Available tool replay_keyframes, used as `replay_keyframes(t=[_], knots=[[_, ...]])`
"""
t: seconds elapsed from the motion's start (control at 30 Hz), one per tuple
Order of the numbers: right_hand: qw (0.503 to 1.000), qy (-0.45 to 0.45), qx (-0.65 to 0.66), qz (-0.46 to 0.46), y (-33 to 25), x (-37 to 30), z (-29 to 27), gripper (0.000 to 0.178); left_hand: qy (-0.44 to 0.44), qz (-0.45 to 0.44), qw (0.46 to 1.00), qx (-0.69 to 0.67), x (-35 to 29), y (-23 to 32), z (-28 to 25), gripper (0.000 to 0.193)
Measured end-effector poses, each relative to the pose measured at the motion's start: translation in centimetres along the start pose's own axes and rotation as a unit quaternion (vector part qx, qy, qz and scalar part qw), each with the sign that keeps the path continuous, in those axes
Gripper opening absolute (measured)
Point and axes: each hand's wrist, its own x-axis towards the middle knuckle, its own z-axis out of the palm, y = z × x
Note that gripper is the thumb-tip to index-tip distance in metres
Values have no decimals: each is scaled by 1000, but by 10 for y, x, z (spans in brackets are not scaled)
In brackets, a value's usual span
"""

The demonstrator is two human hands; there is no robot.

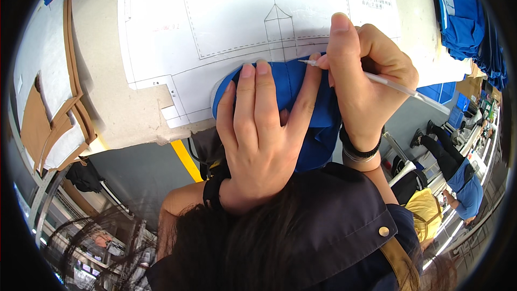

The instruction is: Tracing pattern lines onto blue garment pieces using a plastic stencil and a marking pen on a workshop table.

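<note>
A piece of blue fabric [285,78] lies over the near edge of a white paper pattern [231,16] and hangs down off the table edge. My left hand [261,113] rests flat on the cloth with its fingers stretched and spread. My right hand [371,70] is closed around a slim white marking pen [396,86]. The pen's tip is at the fabric's upper edge, close to my left index finger; whether it touches cannot be made out. Black drawn lines and a pointed arrow shape run across the paper, ending near the cloth.
The pale table [99,48] has a near edge by my body. Brown cardboard pieces [48,124] are at the left. Folded blue garments [468,27] pile at the right. Beyond, a person in a blue shirt [467,188] stands by a long workbench.
</note>
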Motion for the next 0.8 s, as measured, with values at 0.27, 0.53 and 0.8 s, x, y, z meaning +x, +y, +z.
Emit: replay_keyframes(t=[0.27,0.53,0.8], knots=[[1000,0,-5,-7,1,0,0,34,7,6,1000,7,-1,0,2,50],[1000,5,12,6,1,0,0,35,3,8,1000,9,-1,0,1,51],[1000,6,9,-3,3,1,0,36,-5,10,1000,8,1,0,-1,51]])
